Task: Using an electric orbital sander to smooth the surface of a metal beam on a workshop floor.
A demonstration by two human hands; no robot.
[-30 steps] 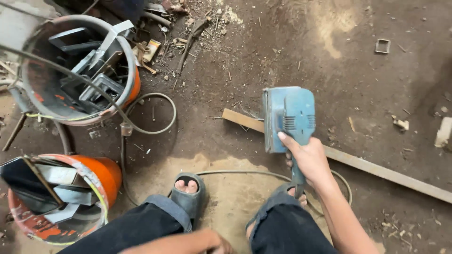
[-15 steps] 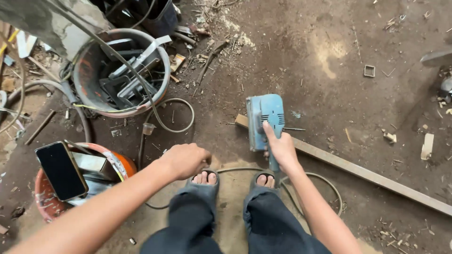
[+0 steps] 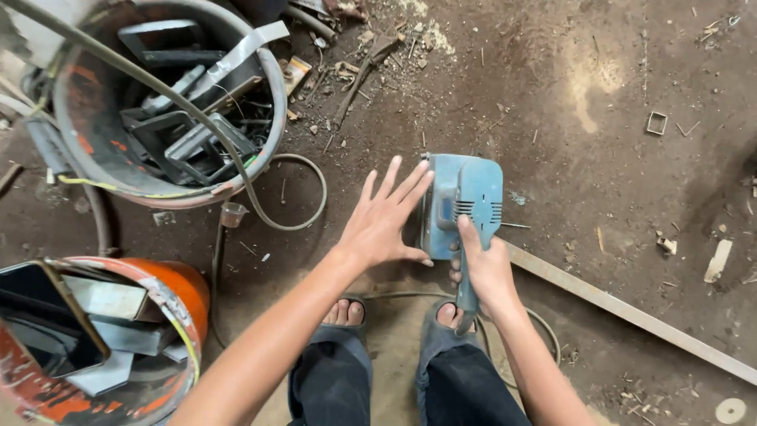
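Two hands point(image 3: 386, 217) point(image 3: 482, 268), one blue sander point(image 3: 464, 203), two buckets point(image 3: 272, 95) point(image 3: 185, 296).

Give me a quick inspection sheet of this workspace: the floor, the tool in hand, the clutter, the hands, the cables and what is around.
Surface: dirt floor, strewn with chips and scraps.
Job's things: blue power tool resting on a long metal strip.
Clutter: grey bucket of metal offcuts; orange bucket with flat pieces; small square ring.
Grippers: right hand grips the tool's handle; left hand open, fingers spread, against the tool's side.
Cables: hose loop near the grey bucket; cord behind the feet.
Surroundings: sandalled feet, dark trousers.
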